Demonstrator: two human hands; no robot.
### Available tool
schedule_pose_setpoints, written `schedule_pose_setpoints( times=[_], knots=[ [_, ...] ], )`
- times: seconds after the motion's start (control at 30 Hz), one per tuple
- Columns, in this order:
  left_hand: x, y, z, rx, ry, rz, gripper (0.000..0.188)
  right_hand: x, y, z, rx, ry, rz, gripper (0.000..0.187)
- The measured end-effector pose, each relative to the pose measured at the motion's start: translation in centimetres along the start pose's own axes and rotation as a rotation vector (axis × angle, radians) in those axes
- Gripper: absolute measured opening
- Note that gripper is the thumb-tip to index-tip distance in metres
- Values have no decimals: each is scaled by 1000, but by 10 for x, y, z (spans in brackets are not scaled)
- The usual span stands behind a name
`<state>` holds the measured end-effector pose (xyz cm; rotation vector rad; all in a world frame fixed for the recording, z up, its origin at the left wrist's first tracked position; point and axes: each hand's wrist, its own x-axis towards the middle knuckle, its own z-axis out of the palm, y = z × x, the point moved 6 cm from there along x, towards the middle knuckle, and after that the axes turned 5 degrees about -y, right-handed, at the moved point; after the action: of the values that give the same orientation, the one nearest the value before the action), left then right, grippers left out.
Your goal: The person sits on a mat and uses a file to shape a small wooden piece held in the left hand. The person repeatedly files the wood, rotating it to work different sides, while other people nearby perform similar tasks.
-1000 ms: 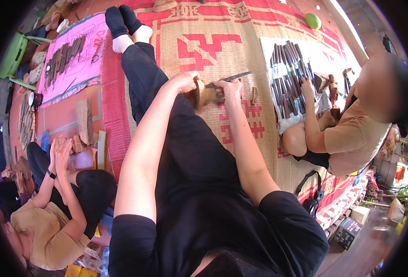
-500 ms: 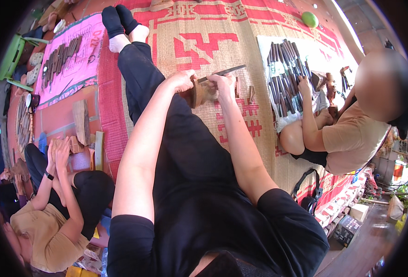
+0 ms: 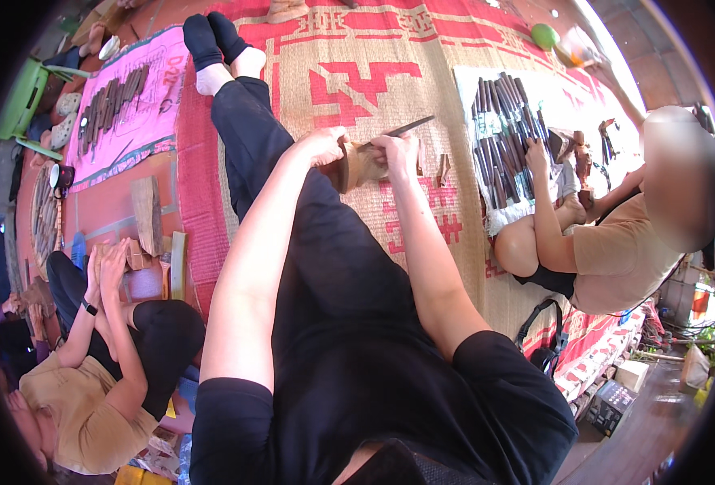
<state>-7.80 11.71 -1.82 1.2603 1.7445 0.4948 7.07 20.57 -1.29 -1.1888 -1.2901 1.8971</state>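
My right hand [image 3: 398, 153] is closed around a long, thin, dark flat tool [image 3: 416, 125] that looks like a file. Its far end sticks out up and to the right, while its near end points at a brown wooden piece [image 3: 348, 168]. My left hand [image 3: 323, 147] is closed on that wooden piece, which rests by my dark-trousered leg [image 3: 325, 210]. Fingers cover much of the wood, so its full shape is hidden. Beside my right hand, a small wood piece [image 3: 443, 170] lies on the red and straw-coloured mat [image 3: 446, 48].
At right, a seated person [image 3: 608, 259] touches rows of dark-handled tools [image 3: 503, 137] on a white cloth. More tools [image 3: 113, 105] lie on a pink sheet at far left. Another person [image 3: 90, 388] sits lower left near wood blocks [image 3: 145, 214]. A green ball-like object [image 3: 545, 35] sits upper right.
The tool has slid slightly against the wood, with my right hand still on it. An outside arm with something pale and orange has come in at upper right. The right-hand person's head has lowered.
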Motion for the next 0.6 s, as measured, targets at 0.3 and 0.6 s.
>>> schedule_pose_setpoints(
  times=[0.3, 0.6],
  knots=[
    [1, -3, 1, 52, -6, -34, 41, -3, -3, 16, 11, -42, 62, 9],
    [10, -14, 4, 86, 73, -16, 41, 10, 2, 18, -3, -65, 82, 11]
  ],
)
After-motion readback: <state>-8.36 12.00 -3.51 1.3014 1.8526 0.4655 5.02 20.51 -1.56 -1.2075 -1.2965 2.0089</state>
